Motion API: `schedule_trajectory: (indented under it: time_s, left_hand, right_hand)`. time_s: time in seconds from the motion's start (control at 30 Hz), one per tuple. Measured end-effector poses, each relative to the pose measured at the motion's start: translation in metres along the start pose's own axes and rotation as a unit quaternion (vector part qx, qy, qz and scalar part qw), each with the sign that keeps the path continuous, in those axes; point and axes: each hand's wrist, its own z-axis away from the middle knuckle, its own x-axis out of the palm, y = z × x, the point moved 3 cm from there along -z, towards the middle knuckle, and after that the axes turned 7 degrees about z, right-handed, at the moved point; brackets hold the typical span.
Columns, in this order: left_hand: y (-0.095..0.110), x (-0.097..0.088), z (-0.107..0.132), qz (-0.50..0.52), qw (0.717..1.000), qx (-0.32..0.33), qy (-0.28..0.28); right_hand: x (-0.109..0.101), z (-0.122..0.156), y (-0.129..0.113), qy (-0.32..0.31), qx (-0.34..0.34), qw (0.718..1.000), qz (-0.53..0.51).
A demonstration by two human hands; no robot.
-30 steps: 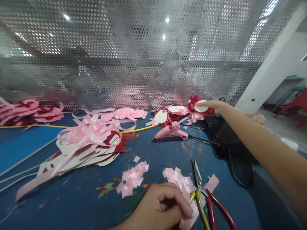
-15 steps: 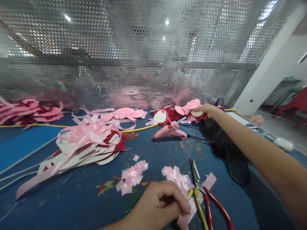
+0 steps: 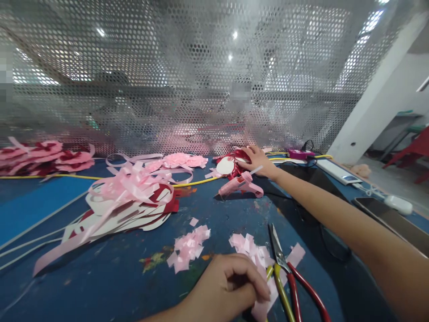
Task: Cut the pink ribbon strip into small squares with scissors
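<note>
My left hand (image 3: 231, 284) rests curled at the front of the table, thumb and fingertips close together beside cut pink ribbon pieces (image 3: 251, 248); whether it pinches one is hidden. Just right of it lie pliers-like cutters with red and yellow handles (image 3: 284, 273), blades pointing away. At the back, my right hand (image 3: 256, 161) has its fingers closed over a red shiny ribbon piece (image 3: 241, 166); its fingertips are partly hidden. A white oval disc (image 3: 225, 166) is beside that piece. In front of this hand sits a pink glue gun (image 3: 239, 184).
Pink ribbon loops (image 3: 130, 183) lie on white and red cutouts (image 3: 134, 214) at left. Another pink pile (image 3: 189, 248) is mid-table. A yellow cable (image 3: 197, 182) crosses the back below a perforated metal screen (image 3: 214, 89). A dark phone (image 3: 389, 219) and white charger (image 3: 398, 204) are at right.
My right hand has moved left, from the pink ruffled piece to the red shiny ribbon. That ruffled piece no longer shows. My left hand keeps its curled pose.
</note>
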Motion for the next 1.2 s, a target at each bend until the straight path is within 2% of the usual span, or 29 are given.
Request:
schedule_trajectory:
  time_s: [0.1,0.23,0.37,0.6,0.77,0.87,1.03,1.13,1.2]
  left_hand:
    - [0.000,0.001,0.000,0.010,1.000,-0.001,-0.007]
    - [0.001,0.002,0.002,0.019,1.000,-0.001,-0.017]
    - [0.001,0.001,0.002,0.011,1.000,-0.011,-0.006]
    - [-0.004,-0.002,0.000,0.031,0.999,0.007,-0.022]
    - [-0.009,-0.002,0.002,0.042,0.999,-0.011,-0.011]
    - [-0.008,0.000,0.002,0.046,0.999,-0.007,-0.015]
    - [-0.006,0.002,0.002,0.050,0.998,0.000,-0.027]
    - [-0.007,0.000,0.000,0.048,0.998,0.009,-0.027]
    - [-0.008,-0.001,0.000,0.034,0.999,0.017,-0.031]
  right_hand:
    - [0.007,0.004,-0.004,-0.020,-0.034,0.999,0.036]
    - [-0.001,0.007,-0.007,-0.038,-0.083,0.993,0.081]
    - [-0.002,0.000,-0.029,-0.049,-0.139,0.981,0.125]
    - [0.015,-0.036,-0.068,-0.028,-0.103,0.982,0.158]
    - [0.014,-0.035,-0.076,-0.013,-0.097,0.982,0.164]
    - [0.003,-0.031,-0.078,-0.012,-0.185,0.969,0.164]
    - [-0.005,-0.036,-0.083,-0.045,-0.398,0.904,0.152]
    - [0.001,-0.042,-0.089,-0.057,-0.460,0.874,0.144]
    - [0.005,-0.046,-0.091,-0.057,-0.472,0.868,0.140]
